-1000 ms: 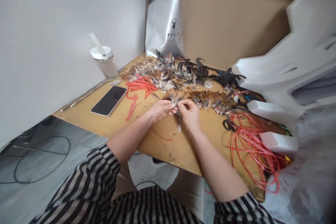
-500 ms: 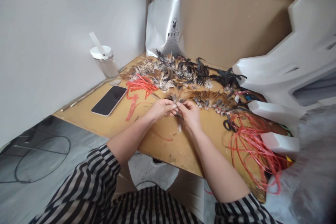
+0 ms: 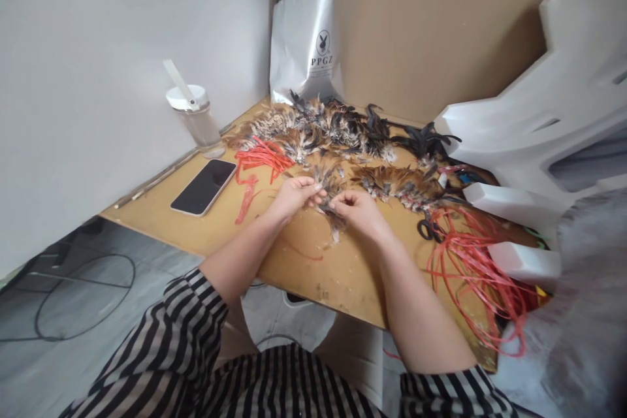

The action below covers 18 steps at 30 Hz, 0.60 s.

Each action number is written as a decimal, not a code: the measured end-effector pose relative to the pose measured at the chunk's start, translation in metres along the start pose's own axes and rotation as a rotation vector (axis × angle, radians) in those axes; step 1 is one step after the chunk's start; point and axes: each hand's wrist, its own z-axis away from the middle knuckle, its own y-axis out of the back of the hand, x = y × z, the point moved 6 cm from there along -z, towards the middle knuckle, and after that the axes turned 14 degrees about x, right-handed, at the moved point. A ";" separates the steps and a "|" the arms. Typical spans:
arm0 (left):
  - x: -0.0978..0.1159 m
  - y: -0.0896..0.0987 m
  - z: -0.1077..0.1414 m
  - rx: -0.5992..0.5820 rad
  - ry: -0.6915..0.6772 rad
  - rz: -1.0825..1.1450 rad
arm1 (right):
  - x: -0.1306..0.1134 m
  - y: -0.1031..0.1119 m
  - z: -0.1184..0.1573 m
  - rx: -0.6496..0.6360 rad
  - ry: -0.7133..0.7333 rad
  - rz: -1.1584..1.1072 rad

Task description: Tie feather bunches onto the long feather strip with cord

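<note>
My left hand [image 3: 296, 197] is closed, thumb against fingers, on a small bunch of brown feathers [image 3: 329, 170] that fans out above it toward the back of the table. Just to its right, my right hand [image 3: 358, 209] is in a pinch at the base of the bunch; whatever lies between its fingertips is too small to make out. Loose dark and pale feathers [image 3: 335, 225] lie below the fingertips. Beyond my right hand rests a row of brown feather bundles [image 3: 404, 186], and behind both hands is a larger heap of brown and black feathers [image 3: 313, 127].
Red plastic strips [image 3: 264, 158] lie at left, beside a phone [image 3: 203, 187] and a lidded cup [image 3: 196, 121]. A silver bag [image 3: 304, 46] stands at the back. On the right are black scissors [image 3: 429, 229], tangled red strips [image 3: 475, 274] and a white moulded piece [image 3: 519, 104].
My hands have drawn slightly apart, my right hand shifting a little to the right. The held bunch now stands separate from the feather row, with a gap of table between them.
</note>
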 end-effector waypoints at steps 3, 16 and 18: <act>-0.001 0.002 -0.001 0.022 0.009 0.014 | 0.002 0.004 0.004 -0.188 0.077 0.217; -0.004 0.003 -0.003 0.038 0.032 0.041 | -0.004 -0.003 0.023 -0.362 0.133 0.970; -0.005 0.002 -0.003 0.034 0.034 0.050 | -0.002 -0.004 0.022 -0.362 0.146 0.929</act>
